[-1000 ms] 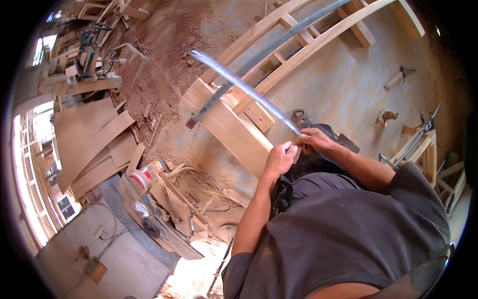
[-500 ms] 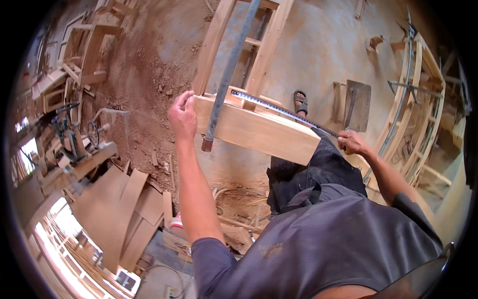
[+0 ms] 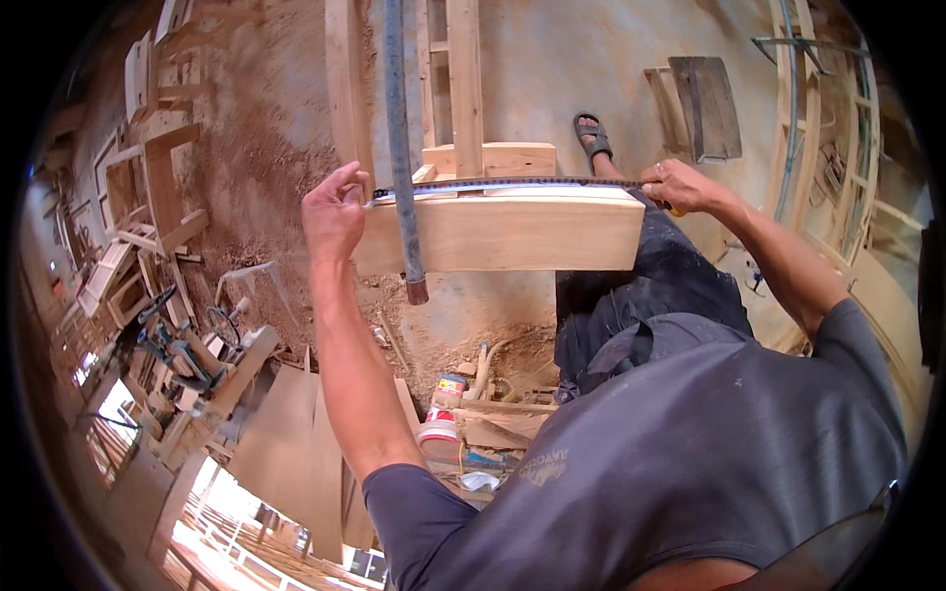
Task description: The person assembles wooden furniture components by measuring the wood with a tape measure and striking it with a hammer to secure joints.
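A thick pale wooden plank (image 3: 503, 234) lies across in front of me. A tape measure blade (image 3: 493, 184) is stretched along its top edge. My left hand (image 3: 333, 212) pinches the blade's end at the plank's left corner. My right hand (image 3: 680, 187) grips the tape measure case at the plank's right end. A grey metal pipe (image 3: 399, 148) runs down in front of the plank.
Wooden frames (image 3: 453, 69) lie on the dusty floor beyond the plank. My sandalled foot (image 3: 591, 133) stands near them. Plywood sheets (image 3: 296, 443), a can (image 3: 443, 409) and scraps lie below. A machine (image 3: 187, 350) stands at left, curved frames (image 3: 828, 128) at right.
The view has swung round, so the plank now lies level. My left hand came down to the plank's left corner and took the blade's end; the tape is now pulled straight.
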Action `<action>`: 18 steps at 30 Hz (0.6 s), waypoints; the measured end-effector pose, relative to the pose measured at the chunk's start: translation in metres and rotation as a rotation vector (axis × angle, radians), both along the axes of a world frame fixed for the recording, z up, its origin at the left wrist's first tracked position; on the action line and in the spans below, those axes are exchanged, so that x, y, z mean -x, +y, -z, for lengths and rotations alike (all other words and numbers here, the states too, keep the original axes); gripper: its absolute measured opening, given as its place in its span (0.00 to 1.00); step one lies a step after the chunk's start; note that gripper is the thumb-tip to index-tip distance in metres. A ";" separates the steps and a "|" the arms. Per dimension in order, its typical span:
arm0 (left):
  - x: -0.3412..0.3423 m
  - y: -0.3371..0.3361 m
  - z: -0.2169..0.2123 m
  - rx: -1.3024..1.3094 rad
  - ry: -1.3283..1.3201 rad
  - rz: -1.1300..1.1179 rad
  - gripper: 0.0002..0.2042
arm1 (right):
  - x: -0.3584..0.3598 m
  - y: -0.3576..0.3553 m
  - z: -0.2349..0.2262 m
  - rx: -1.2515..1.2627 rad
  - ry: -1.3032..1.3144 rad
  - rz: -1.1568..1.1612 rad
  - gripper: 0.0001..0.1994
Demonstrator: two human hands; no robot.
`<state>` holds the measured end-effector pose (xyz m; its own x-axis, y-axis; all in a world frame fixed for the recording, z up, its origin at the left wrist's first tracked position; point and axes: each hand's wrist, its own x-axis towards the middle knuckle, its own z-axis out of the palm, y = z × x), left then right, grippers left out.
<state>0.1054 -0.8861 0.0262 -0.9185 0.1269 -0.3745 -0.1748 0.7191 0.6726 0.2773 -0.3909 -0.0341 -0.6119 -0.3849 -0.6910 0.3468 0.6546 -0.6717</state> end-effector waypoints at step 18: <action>0.021 0.032 -0.027 0.469 0.009 0.589 0.23 | 0.022 -0.016 -0.019 0.152 -0.294 0.000 0.13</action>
<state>0.0849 -0.8538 0.0532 -0.7515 0.4271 -0.5029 0.3310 0.9034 0.2725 0.2554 -0.4065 -0.0150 -0.3952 -0.4969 -0.7726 0.5404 0.5544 -0.6330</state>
